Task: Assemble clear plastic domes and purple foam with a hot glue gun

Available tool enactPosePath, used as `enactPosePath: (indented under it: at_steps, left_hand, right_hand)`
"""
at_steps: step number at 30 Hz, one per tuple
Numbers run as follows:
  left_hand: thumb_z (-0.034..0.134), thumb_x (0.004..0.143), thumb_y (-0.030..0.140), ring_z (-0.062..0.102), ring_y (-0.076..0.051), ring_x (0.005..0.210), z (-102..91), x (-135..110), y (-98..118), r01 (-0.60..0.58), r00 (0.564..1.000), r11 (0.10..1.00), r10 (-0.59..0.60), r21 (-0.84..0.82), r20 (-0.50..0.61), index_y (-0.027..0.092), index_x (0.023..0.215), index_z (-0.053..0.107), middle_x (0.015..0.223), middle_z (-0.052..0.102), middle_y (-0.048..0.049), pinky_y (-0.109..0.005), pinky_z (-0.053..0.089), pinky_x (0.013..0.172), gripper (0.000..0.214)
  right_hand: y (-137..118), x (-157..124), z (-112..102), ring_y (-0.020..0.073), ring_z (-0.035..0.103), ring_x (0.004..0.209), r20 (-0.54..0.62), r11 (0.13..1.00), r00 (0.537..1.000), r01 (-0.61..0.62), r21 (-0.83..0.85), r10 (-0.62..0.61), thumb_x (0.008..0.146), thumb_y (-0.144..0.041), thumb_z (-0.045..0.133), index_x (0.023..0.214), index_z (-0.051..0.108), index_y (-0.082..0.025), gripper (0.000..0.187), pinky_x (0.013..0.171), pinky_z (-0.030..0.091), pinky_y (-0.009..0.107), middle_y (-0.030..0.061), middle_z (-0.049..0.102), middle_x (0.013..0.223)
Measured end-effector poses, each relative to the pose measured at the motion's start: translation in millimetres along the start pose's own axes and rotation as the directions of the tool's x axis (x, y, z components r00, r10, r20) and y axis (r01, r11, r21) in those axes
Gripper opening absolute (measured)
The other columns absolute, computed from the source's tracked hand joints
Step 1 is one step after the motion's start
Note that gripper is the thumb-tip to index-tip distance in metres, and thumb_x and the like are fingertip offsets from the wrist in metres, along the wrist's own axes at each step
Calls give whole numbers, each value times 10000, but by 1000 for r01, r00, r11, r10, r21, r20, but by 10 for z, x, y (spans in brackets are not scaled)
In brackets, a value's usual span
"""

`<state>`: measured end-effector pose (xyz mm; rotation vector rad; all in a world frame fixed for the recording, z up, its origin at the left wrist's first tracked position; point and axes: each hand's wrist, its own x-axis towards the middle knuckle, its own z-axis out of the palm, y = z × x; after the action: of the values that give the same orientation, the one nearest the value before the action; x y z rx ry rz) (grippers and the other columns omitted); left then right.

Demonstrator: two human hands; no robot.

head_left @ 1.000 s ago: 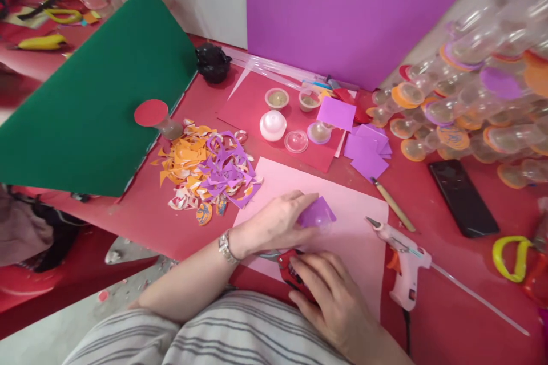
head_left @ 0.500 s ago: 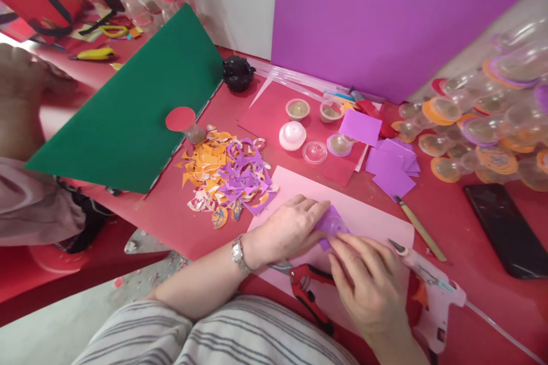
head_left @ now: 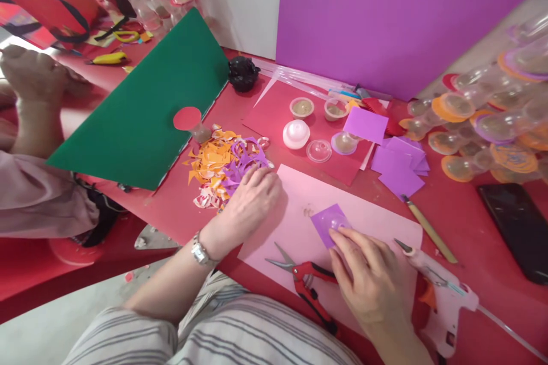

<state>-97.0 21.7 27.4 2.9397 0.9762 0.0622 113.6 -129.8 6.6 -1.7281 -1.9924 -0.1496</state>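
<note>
A purple paper square with a clear plastic dome on it [head_left: 329,221] lies on the pale pink sheet [head_left: 299,211]. My right hand [head_left: 368,282] has its fingertips closed together on the square's lower right corner. My left hand [head_left: 252,197] rests at the pink sheet's left edge, against a pile of orange and purple paper scraps [head_left: 222,165]. Its fingers are curled down with the tips hidden. Red-handled scissors [head_left: 306,276] lie on the pink sheet just left of my right hand.
A pink glue gun [head_left: 445,296] and a wooden-handled knife [head_left: 426,228] lie to the right. A black phone [head_left: 516,228], purple squares [head_left: 398,168], small cups [head_left: 302,107], a green sheet [head_left: 145,108] and a purple board [head_left: 385,11] surround them. Another person's sleeve [head_left: 38,199] is at the left.
My left hand let go of the purple square and moved left to the scrap pile. My right hand stays on the square, which now lies flat and uncovered.
</note>
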Motion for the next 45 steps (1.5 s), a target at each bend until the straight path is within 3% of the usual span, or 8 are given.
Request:
enactPosePath:
  at_steps: [12,19,25,30,35,38,41,45]
  left_hand:
    - [489,971,86,563,-301,1172,-38,-140,-101,18,999,999,-19,-28,-38,108,1079,689,1186,668,-178,-465,504,1012,229]
    - [445,994,79,578,-232,996,-1,-358,-83,-135,990,989,132,-67,-41,188,1114,699,1090,733,-84,-372,455,834,301]
    - [464,986,87,560,-270,968,31,-506,-105,-63,994,998,61,-21,-87,153,1040,726,1046,746,-109,-396,466,807,276]
    - [447,985,101,552,-273,916,16,-397,-64,-36,997,995,30,-93,-66,168,1028,733,963,730,-122,-405,476,769,297]
    - [436,1007,137,541,-250,898,11,-223,23,-133,991,976,127,-172,-46,166,1030,721,929,701,-113,-384,451,785,287]
    - [549,959,159,543,-246,918,12,-139,121,-222,974,959,227,-177,10,168,1128,677,934,676,-96,-367,435,814,212]
    - [705,857,270,549,-284,982,24,-82,218,-268,955,953,282,-144,88,145,1244,609,1028,652,-125,-388,443,824,418]
    - [537,944,136,561,-273,960,51,-103,216,-160,981,987,162,-29,105,129,1220,618,981,646,-120,-395,451,823,288]
  right_hand:
    - [-6,-49,-23,237,657,935,33,1000,999,-11,-16,12,972,-165,568,1254,635,-184,290,903,500,401,114,733,1097]
    - [-7,-22,-29,232,661,944,53,999,998,-22,24,21,980,-160,535,1231,669,-162,284,891,513,400,125,729,1114]
    - [8,38,-107,213,680,941,5,991,998,-63,119,63,990,-175,534,1136,686,-196,212,901,544,389,92,730,1060]
    - [90,50,-146,213,694,959,-27,968,978,-201,152,207,998,-242,528,1131,674,-215,199,892,568,378,84,711,1018]
    - [94,73,-48,262,669,1053,65,969,977,-211,125,205,1004,-356,538,1291,593,-195,333,939,558,443,127,681,1122]
    - [54,126,18,275,649,1026,101,983,981,-175,63,168,996,-364,550,1318,580,-177,373,908,557,443,141,663,1136]
    - [21,173,62,267,627,966,132,986,978,-167,16,163,990,-294,543,1259,621,-166,308,871,550,427,143,653,1122]
    - [10,177,95,254,611,934,127,987,979,-157,-21,158,987,-218,517,1201,654,-173,258,857,540,412,138,656,1119]
